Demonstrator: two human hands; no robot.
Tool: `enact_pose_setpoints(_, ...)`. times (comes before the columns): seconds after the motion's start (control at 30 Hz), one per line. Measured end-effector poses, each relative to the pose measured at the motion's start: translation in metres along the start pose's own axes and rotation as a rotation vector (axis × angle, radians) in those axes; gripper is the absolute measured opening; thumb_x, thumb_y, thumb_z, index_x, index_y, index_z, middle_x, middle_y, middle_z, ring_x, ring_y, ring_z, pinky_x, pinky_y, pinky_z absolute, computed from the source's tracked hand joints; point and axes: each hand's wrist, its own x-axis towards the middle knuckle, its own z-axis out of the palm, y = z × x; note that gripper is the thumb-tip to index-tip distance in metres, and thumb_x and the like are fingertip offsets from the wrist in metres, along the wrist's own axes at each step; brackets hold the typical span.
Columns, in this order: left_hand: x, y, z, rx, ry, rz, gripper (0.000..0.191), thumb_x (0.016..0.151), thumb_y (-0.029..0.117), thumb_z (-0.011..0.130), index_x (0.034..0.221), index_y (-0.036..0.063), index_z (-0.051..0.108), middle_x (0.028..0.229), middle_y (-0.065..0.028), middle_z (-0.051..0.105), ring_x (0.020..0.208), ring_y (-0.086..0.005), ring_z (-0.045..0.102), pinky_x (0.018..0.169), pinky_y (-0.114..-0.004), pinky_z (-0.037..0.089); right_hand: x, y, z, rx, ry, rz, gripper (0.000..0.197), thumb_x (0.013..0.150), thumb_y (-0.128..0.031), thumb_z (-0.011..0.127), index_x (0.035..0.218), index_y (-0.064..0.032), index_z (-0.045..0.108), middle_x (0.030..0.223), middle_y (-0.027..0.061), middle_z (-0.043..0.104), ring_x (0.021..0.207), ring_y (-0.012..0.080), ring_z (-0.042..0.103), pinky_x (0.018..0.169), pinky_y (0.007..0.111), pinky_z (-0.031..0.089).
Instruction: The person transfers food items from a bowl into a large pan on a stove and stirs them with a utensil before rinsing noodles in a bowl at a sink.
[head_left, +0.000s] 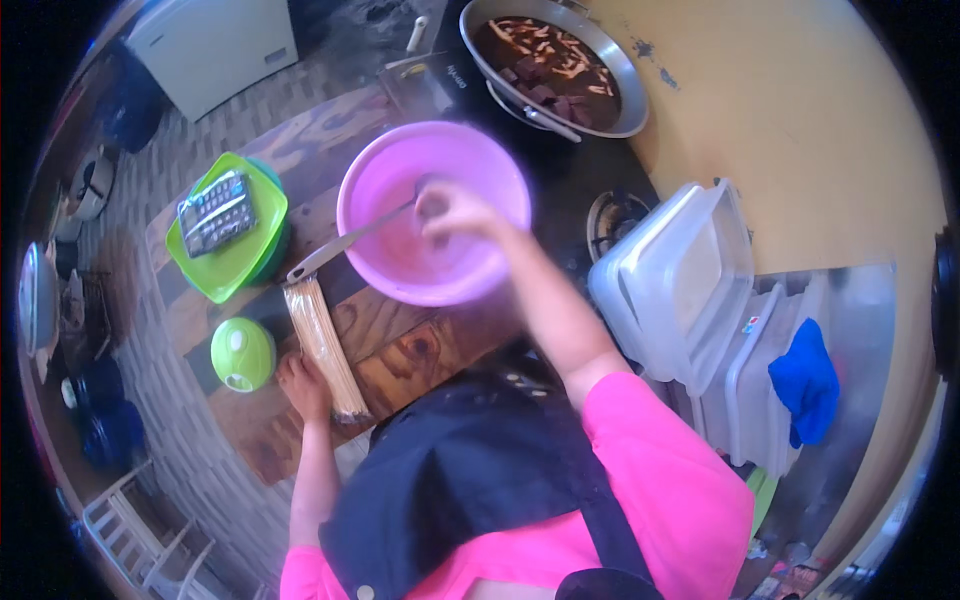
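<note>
A pink plastic basin (367, 180) stands on the wooden table. Over its inside is my right hand (454, 214), blurred, fingers bent; whether it holds anything cannot be told. A utensil with a long grey handle (337, 246) lies across the basin's left rim, its far end near my right fingers. My left hand (306, 384) rests on the table, fingers against the left side of a clear-wrapped pack of thin wooden skewers (326, 349). Left of that hand sits a light-green rounded plastic device (244, 352). Behind it, a packaged calculator-like item (217, 214) lies on a green tray (266, 225).
A large metal pan (637, 105) with dark liquid, pale strips and dark blocks stands on the stove at the back. A burner (611, 221) is right of the basin. Stacked clear plastic containers (652, 300) and a blue cloth (806, 382) are at the right.
</note>
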Motion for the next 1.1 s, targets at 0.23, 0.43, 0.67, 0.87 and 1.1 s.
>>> enact_pose_setpoints(0.23, 0.001, -0.006, 0.0, -0.014, -0.039, 0.013, 0.012, 0.085, 0.012, 0.048, 0.092, 0.0015, 0.05, 0.099, -0.017, 0.052, 0.094, -0.0352, 0.047, 0.084, -0.045, 0.037, 0.002, -0.126, -0.142, -0.847, 0.831, -0.242, 0.035, 0.058, -0.003, 0.065, 0.093, -0.003, 0.06, 0.075, 0.0108, 0.065, 0.059, 0.015, 0.063, 0.058, 0.026, 0.053)
enact_pose_setpoints(0.43, 0.006, -0.001, 0.004, -0.063, -0.008, 0.015, 0.013, 0.086, 0.013, 0.048, 0.092, 0.0018, 0.051, 0.1, -0.0166, 0.052, 0.096, -0.0348, 0.048, 0.084, -0.045, 0.038, 0.003, -0.112, -0.209, -1.161, 0.767, 0.041, 0.043, 0.061, -0.017, 0.072, 0.102, -0.0072, 0.061, 0.09, 0.0118, 0.065, 0.086, 0.0199, 0.063, 0.077, 0.033, 0.051)
enact_pose_setpoints(0.67, 0.005, -0.005, 0.003, 0.039, -0.099, -0.006, 0.015, 0.087, 0.016, 0.047, 0.093, 0.0031, 0.052, 0.102, -0.0158, 0.053, 0.097, -0.0344, 0.048, 0.084, -0.046, 0.038, 0.016, -0.003, -0.044, -0.873, 0.306, -0.347, 0.024, 0.068, -0.015, 0.06, 0.091, -0.0089, 0.066, 0.085, 0.012, 0.066, 0.075, 0.0214, 0.064, 0.071, 0.032, 0.05)
enact_pose_setpoints(0.87, -0.001, -0.01, 0.005, -0.056, -0.035, 0.024, 0.014, 0.086, 0.014, 0.048, 0.094, 0.0025, 0.052, 0.103, -0.0161, 0.052, 0.097, -0.0344, 0.048, 0.085, -0.045, 0.038, 0.024, 0.073, 0.019, -1.423, 0.165, -0.2, 0.017, 0.08, -0.012, 0.046, 0.079, -0.0048, 0.061, 0.068, 0.0157, 0.061, 0.063, 0.0293, 0.063, 0.056, 0.041, 0.051)
enact_pose_setpoints(1.1, 0.006, 0.002, 0.0, -0.022, -0.016, 0.029, 0.015, 0.086, 0.014, 0.048, 0.094, 0.0012, 0.052, 0.102, -0.0171, 0.052, 0.097, -0.0349, 0.047, 0.085, -0.045, 0.037, 0.039, 0.098, 0.008, -1.504, 0.125, -0.26, 0.015, 0.077, -0.009, 0.047, 0.08, -0.0036, 0.06, 0.066, 0.0136, 0.062, 0.062, 0.0277, 0.063, 0.053, 0.041, 0.05)
